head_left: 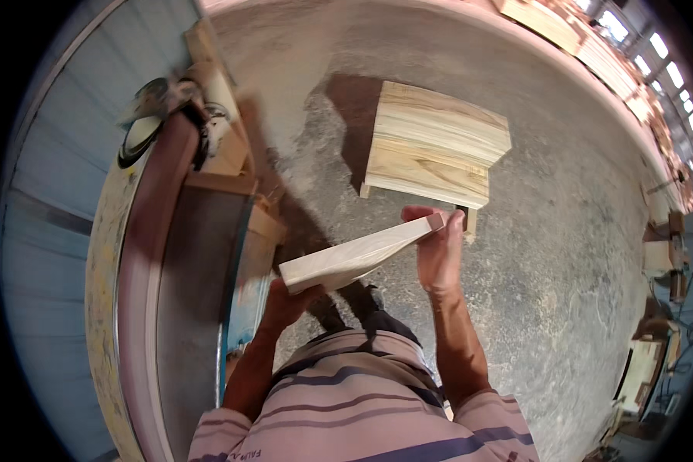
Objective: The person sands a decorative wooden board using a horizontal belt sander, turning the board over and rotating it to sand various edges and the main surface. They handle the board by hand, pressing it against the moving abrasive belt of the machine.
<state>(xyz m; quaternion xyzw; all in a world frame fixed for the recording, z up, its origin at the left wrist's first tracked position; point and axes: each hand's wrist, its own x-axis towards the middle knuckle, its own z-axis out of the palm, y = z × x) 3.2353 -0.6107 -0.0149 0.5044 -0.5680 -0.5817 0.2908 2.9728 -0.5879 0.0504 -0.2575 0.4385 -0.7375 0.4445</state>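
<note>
A pale wooden board (356,256) is held on edge between my two hands, in front of my body. My left hand (287,305) grips its lower left end, the fingers mostly hidden beneath it. At the upper right end, my right hand (439,254) is closed round the corner, thumb up along the end. The board slants up to the right, apart from the machine on the left and from the pile of boards beyond it.
Several pale boards (431,146) lie on a low wooden stand on the concrete floor (547,308). On my left stands a long sanding machine with a reddish-brown belt (150,285) and a grey metal table (195,285). More timber (547,23) is stacked far right.
</note>
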